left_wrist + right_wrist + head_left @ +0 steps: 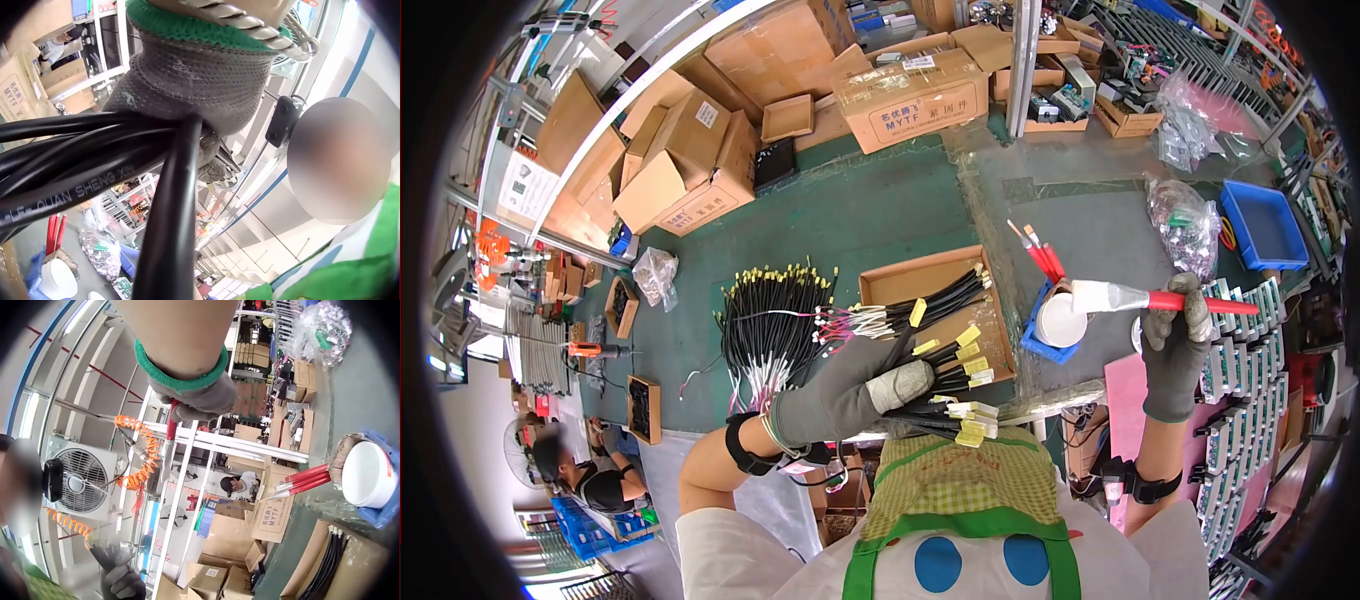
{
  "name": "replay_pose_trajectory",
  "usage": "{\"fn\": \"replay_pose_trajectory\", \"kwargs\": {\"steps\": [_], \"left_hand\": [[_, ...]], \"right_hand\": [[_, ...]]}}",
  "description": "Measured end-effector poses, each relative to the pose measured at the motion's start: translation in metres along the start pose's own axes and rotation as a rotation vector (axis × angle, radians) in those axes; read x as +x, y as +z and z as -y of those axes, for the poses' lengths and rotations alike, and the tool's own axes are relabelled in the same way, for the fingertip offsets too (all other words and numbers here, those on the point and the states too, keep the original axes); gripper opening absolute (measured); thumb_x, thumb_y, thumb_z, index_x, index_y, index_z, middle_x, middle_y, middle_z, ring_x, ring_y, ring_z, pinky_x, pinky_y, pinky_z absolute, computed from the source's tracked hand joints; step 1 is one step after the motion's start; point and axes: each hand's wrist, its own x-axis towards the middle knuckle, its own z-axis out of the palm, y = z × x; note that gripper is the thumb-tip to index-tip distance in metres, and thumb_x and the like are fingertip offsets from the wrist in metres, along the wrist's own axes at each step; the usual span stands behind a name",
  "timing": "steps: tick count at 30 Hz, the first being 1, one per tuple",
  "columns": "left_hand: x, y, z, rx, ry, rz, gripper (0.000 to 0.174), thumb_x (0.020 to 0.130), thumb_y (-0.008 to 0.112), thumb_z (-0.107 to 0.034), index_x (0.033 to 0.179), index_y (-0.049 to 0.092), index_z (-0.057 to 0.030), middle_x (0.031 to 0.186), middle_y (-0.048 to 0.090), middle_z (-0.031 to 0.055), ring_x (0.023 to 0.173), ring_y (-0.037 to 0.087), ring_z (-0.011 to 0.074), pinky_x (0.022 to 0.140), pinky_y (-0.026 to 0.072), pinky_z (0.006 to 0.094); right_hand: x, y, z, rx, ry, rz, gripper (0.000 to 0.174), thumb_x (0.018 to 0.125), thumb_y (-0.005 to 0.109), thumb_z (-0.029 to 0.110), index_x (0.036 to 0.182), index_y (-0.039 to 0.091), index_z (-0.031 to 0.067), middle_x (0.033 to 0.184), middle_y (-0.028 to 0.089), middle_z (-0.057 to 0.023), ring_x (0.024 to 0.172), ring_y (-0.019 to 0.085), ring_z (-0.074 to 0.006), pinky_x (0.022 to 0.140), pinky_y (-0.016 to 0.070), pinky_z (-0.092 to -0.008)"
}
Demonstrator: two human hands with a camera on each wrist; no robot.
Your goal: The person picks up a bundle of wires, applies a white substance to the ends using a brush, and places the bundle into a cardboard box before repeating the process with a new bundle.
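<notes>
My gloved left hand (840, 395) grips a bundle of black cables (81, 156), whose yellow-tagged ends (965, 365) point right, over the front of a shallow cardboard tray (1006, 345). The gloved right hand (1178, 350) holds a brush by its red handle (1220, 305); the white bristles (1090, 297) point left, above a white round container (1061, 320) in a blue holder (1050, 352). In the right wrist view that hand (194, 400) is curled round the red handle (172, 422). More cables (950, 298) lie in the tray.
Left of the tray a large pile of black cables (775, 310) lies on the green mat (880, 205). Red-handled brushes (1045, 262) stand by the container. Circuit boards (1240, 400), a blue bin (1265, 225) and a plastic bag (1185, 225) are at right; cardboard boxes (915, 100) stand behind.
</notes>
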Motion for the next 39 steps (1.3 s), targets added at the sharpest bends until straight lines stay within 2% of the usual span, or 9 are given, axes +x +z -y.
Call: {"fn": "replay_pose_trajectory", "kwargs": {"steps": [1, 7, 12, 23, 27, 31, 35, 37, 39], "left_hand": [[0.000, 0.004, 0.000, -0.002, 0.086, -0.034, 0.038, 0.091, 0.044, -0.033, 0.104, 0.051, 0.0024, 0.072, 0.053, 0.0080, 0.064, 0.044, 0.0155, 0.060, 0.0386, 0.0282], [-0.006, 0.002, -0.003, 0.135, -0.033, 0.116, 0.039, 0.090, 0.044, -0.036, 0.088, 0.053, 0.0022, 0.057, 0.044, 0.0110, 0.049, 0.041, 0.0198, 0.048, 0.0344, 0.0307], [-0.011, -0.002, -0.012, 0.165, -0.116, 0.154, 0.039, 0.090, 0.044, -0.036, 0.084, 0.052, 0.0015, 0.057, 0.044, 0.0113, 0.049, 0.041, 0.0209, 0.049, 0.0354, 0.0307], [-0.016, 0.000, -0.008, 0.138, -0.048, 0.141, 0.038, 0.090, 0.044, -0.035, 0.088, 0.052, 0.0020, 0.058, 0.044, 0.0096, 0.051, 0.041, 0.0193, 0.049, 0.0358, 0.0302], [-0.018, 0.004, -0.002, 0.099, -0.081, 0.135, 0.037, 0.090, 0.044, -0.035, 0.087, 0.052, 0.0017, 0.058, 0.045, 0.0101, 0.050, 0.042, 0.0206, 0.049, 0.0358, 0.0301], [-0.017, 0.004, 0.005, 0.153, -0.022, 0.116, 0.036, 0.090, 0.044, -0.034, 0.087, 0.052, 0.0012, 0.057, 0.046, 0.0102, 0.048, 0.044, 0.0217, 0.048, 0.0358, 0.0306], [-0.014, 0.003, -0.014, 0.187, -0.048, 0.126, 0.035, 0.089, 0.045, -0.034, 0.088, 0.052, 0.0002, 0.056, 0.047, 0.0099, 0.046, 0.045, 0.0225, 0.046, 0.0359, 0.0306], [-0.015, 0.001, -0.016, 0.254, -0.052, 0.125, 0.033, 0.089, 0.046, -0.033, 0.089, 0.053, -0.0002, 0.055, 0.047, 0.0096, 0.045, 0.046, 0.0231, 0.045, 0.0365, 0.0303], [-0.017, -0.002, -0.015, 0.368, -0.035, 0.124, 0.031, 0.088, 0.048, -0.031, 0.090, 0.053, -0.0005, 0.055, 0.048, 0.0092, 0.045, 0.048, 0.0236, 0.045, 0.0375, 0.0299]], "right_hand": [[0.000, 0.010, 0.001, -0.028, -0.010, 0.052, 0.022, 0.086, 0.054, 0.023, 0.089, 0.050, 0.0018, 0.061, 0.045, -0.0030, 0.047, 0.037, -0.0084, 0.038, 0.0302, -0.0191], [0.008, 0.057, 0.002, -0.224, 0.057, 0.208, 0.028, 0.079, 0.064, 0.026, 0.083, 0.048, 0.0029, 0.057, 0.043, -0.0028, 0.045, 0.037, -0.0088, 0.038, 0.0292, -0.0197], [0.011, 0.075, 0.004, -0.380, 0.053, 0.260, 0.031, 0.075, 0.066, 0.028, 0.082, 0.050, 0.0031, 0.058, 0.045, -0.0024, 0.045, 0.038, -0.0091, 0.039, 0.0299, -0.0201], [0.014, 0.083, 0.009, -0.488, -0.040, 0.338, 0.032, 0.070, 0.069, 0.025, 0.082, 0.051, 0.0010, 0.067, 0.047, -0.0048, 0.047, 0.039, -0.0090, 0.040, 0.0319, -0.0192], [0.014, 0.074, 0.013, -0.524, -0.145, 0.249, 0.036, 0.069, 0.070, 0.027, 0.083, 0.051, 0.0000, 0.066, 0.047, -0.0057, 0.048, 0.039, -0.0097, 0.041, 0.0316, -0.0208], [0.013, 0.082, 0.028, -0.640, -0.024, 0.426, 0.032, 0.068, 0.068, 0.025, 0.084, 0.056, -0.0006, 0.077, 0.055, -0.0085, 0.066, 0.053, -0.0165, 0.060, 0.0445, -0.0274], [0.012, 0.087, 0.037, -0.727, -0.048, 0.374, 0.031, 0.067, 0.067, 0.023, 0.082, 0.056, -0.0015, 0.078, 0.055, -0.0093, 0.066, 0.053, -0.0164, 0.060, 0.0444, -0.0288], [0.020, 0.081, 0.037, -0.713, -0.271, 0.320, 0.030, 0.070, 0.066, 0.023, 0.083, 0.055, -0.0016, 0.069, 0.053, -0.0072, 0.058, 0.051, -0.0140, 0.054, 0.0423, -0.0238], [0.020, 0.074, 0.045, -0.515, -0.144, 0.279, 0.029, 0.074, 0.064, 0.023, 0.084, 0.052, -0.0013, 0.063, 0.051, -0.0064, 0.050, 0.046, -0.0108, 0.047, 0.0374, -0.0200]]}}
